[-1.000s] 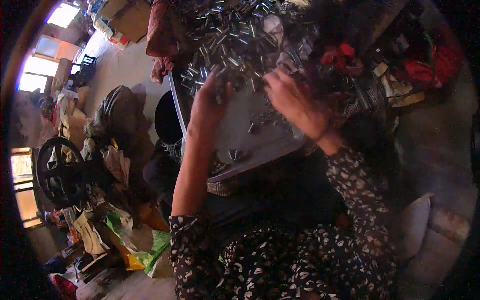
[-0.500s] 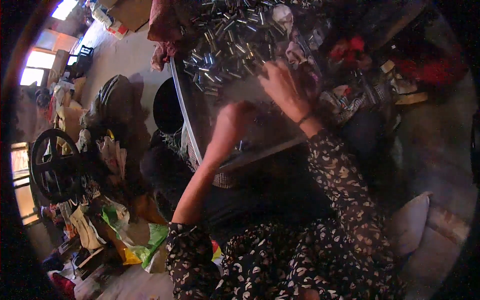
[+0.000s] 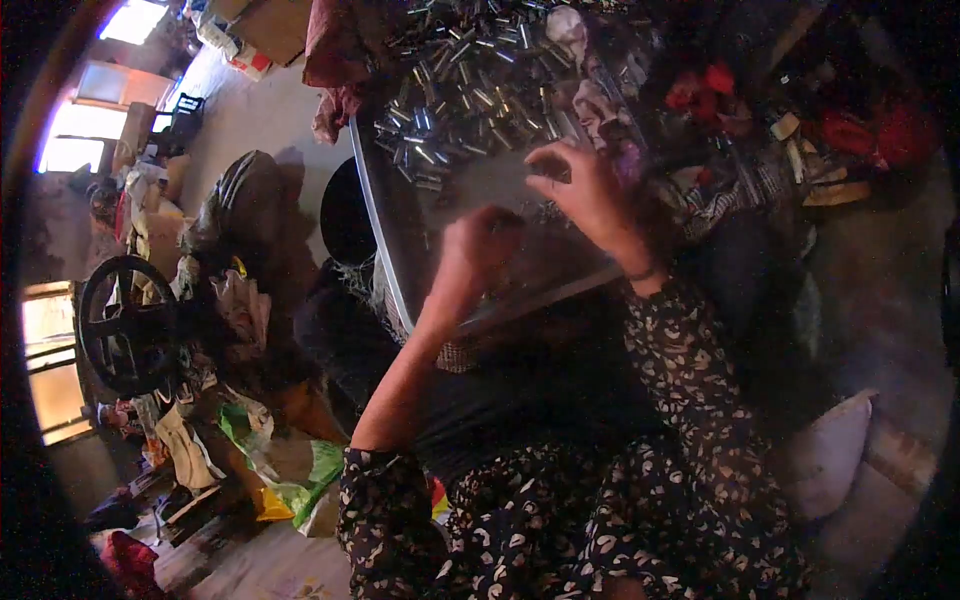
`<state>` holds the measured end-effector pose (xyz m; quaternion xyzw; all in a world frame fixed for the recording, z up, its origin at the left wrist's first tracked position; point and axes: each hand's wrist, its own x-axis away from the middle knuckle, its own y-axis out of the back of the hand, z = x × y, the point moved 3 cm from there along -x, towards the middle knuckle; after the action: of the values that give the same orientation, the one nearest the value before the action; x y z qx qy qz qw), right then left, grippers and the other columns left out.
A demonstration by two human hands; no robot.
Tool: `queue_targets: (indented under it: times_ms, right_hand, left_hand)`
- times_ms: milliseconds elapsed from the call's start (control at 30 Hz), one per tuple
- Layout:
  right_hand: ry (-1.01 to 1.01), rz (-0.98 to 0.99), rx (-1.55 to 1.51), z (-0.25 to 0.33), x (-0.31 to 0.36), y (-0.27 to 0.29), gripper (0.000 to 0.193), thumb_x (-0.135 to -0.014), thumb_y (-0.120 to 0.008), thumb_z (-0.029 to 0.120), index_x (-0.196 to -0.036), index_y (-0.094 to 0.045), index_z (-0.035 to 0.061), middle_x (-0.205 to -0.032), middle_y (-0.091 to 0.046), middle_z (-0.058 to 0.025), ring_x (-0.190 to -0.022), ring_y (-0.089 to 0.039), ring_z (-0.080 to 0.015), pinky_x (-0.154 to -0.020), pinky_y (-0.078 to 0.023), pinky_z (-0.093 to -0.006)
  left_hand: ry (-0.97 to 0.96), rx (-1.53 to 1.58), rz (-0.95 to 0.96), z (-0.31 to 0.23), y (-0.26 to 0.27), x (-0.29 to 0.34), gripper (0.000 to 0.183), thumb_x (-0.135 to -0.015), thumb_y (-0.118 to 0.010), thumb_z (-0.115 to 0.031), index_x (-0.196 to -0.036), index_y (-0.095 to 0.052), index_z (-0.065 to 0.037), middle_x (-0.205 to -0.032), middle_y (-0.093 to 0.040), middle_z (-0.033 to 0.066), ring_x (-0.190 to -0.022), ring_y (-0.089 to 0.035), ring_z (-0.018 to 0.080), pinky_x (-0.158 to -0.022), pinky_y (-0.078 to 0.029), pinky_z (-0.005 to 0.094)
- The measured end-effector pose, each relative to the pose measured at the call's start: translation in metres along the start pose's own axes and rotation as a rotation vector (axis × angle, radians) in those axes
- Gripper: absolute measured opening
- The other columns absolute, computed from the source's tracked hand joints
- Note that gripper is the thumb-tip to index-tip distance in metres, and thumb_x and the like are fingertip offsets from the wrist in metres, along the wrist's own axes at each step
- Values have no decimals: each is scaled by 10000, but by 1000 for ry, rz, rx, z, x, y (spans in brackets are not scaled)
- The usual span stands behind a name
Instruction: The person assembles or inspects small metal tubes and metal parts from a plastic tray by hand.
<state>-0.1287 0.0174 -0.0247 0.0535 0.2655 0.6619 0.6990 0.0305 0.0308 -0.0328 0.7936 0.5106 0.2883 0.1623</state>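
Many short, shiny metal cylinders (image 3: 465, 95) lie heaped in the far part of a dark tray (image 3: 372, 215) with a pale metal rim. Over the near part of the tray, my left hand (image 3: 475, 245) is closed, its fingers curled inward. Shadow and some blur hide its fingertips, so whatever they hold cannot be made out. My right hand (image 3: 592, 190) hovers by the near right edge of the heap. Its thumb and forefinger curve toward each other with a gap between the tips, and nothing shows in it. The other fingers are partly hidden behind.
Crumpled pinkish cloth (image 3: 600, 110) lies along the tray's right side, and a reddish cloth (image 3: 333, 45) hangs at its far left corner. Leftward stand a black handwheel (image 3: 128, 325) and a green-and-white plastic bag (image 3: 290, 480). A pale sack (image 3: 835, 455) rests at lower right.
My right hand has drawn back from the edge of the heap, and its thumb and forefinger have parted. My left hand stays over the near tray, slightly lower. The whole view has shifted a little.
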Motion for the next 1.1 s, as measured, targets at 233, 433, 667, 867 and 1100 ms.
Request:
queue_targets:
  times_ms: [233, 433, 667, 867, 1100]
  right_hand:
    - [-30, 174, -163, 2, 5, -12, 243, -752, -585, 88, -985, -548, 31, -916, -592, -87, -849, -553, -133, -732, -434, -261]
    - [-61, 184, -235, -1, 6, -9, 212, -791, -548, 122, -985, -564, 39, -913, -592, -60, -855, -549, -115, -730, -433, -247]
    - [-92, 235, -244, -4, 6, -12, 180, -833, -508, 164, -942, -586, 44, -831, -589, -11, -673, -502, -56, -582, -418, -200]
    - [-295, 276, -381, 6, 8, -14, 170, -846, -491, 181, -889, -588, 49, -750, -558, 25, -587, -450, -21, -492, -367, -162]
    - [-58, 102, -254, 0, 9, -23, 195, -809, -534, 219, -831, -592, 34, -629, -574, -62, -560, -542, -151, -528, -423, -286]
  left_hand:
    - [136, 741, 42, 10, 12, 4, 283, -770, -571, -122, -1009, -530, 24, -831, -584, 67, -695, -547, 119, -619, -440, 239]
    - [207, 760, 24, 4, 20, 9, 212, -789, -566, -156, -974, -542, -56, -858, -579, 12, -769, -535, 103, -649, -415, 240]
    - [180, 721, 16, 8, 23, 7, 206, -783, -575, -156, -968, -545, -71, -859, -580, 1, -766, -532, 100, -612, -403, 239]
    - [102, 679, -6, 13, 16, 5, 230, -772, -592, -144, -974, -545, -45, -860, -592, 27, -712, -561, 110, -570, -422, 226]
    - [22, 400, -17, 1, 9, 9, 235, -786, -574, -148, -974, -543, -12, -847, -600, 53, -701, -566, 106, -546, -444, 223]
